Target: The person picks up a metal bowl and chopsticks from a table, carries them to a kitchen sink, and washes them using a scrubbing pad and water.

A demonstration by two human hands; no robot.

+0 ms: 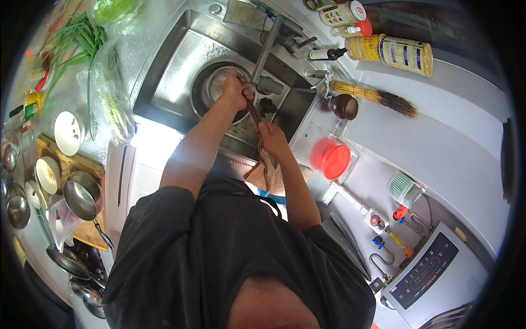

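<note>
Over the stainless steel sink [172,78], a thin bundle of dark red-brown sticks [253,112], apparently chopsticks, runs between both hands. My left hand [237,90] is closed around its upper end. Lower down, near the front rim, my right hand [272,140] grips the other end. Beneath my left hand a round metal basin [198,96] rests in the sink, with a smaller round vessel [214,84] inside; my hand and forearm cover part of both. The grey faucet [265,55] reaches over the sink beside my left hand. Dark wet scraps [268,105] lie on the sink floor.
A brown cloth [267,174] hangs at the front edge by my right wrist. To the right are a red plastic bowl [336,162], a brown jar [344,107] and a straw brush [372,95]. Bagged vegetables [113,98], bowls [69,132] and a saucepan [82,195] stand left.
</note>
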